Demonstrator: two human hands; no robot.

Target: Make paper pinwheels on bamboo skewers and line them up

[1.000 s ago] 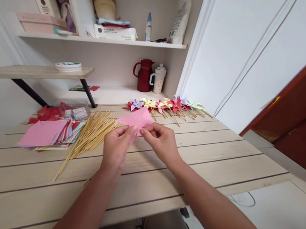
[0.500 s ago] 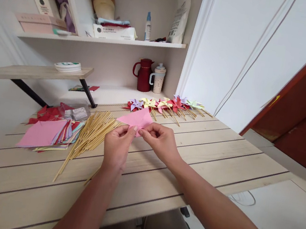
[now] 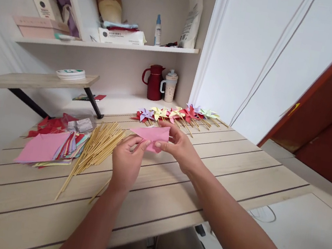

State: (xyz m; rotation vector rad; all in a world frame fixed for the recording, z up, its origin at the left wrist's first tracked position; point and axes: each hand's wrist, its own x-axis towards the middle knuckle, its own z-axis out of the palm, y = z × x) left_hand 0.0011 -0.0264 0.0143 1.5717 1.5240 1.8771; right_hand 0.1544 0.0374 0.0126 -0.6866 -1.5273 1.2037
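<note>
A sheet of pink paper (image 3: 155, 135) is held above the table, partly folded over. My left hand (image 3: 128, 156) pinches its lower left part between thumb and fingers. At the right edge, my right hand (image 3: 177, 147) grips the paper, thumb in front and fingers behind it. To the left lies a heap of thin wooden sticks (image 3: 100, 145). Beyond it is a stack of coloured paper (image 3: 46, 147) with a pink sheet on top. Several finished paper pinwheels (image 3: 174, 113) on sticks lie in a row behind my hands.
A clear plastic box (image 3: 81, 124) and red paper pieces (image 3: 49, 124) sit at the back left, near a small raised shelf (image 3: 30, 80). A dark red jug (image 3: 154, 82) and a speckled cup (image 3: 170, 86) stand at the back. One loose stick (image 3: 99, 191) lies beside my left forearm.
My right hand has shifted from the paper's lower edge to its right side, with fingers now behind it. The paper's upper part has tipped and folded over. My left hand still pinches it.
</note>
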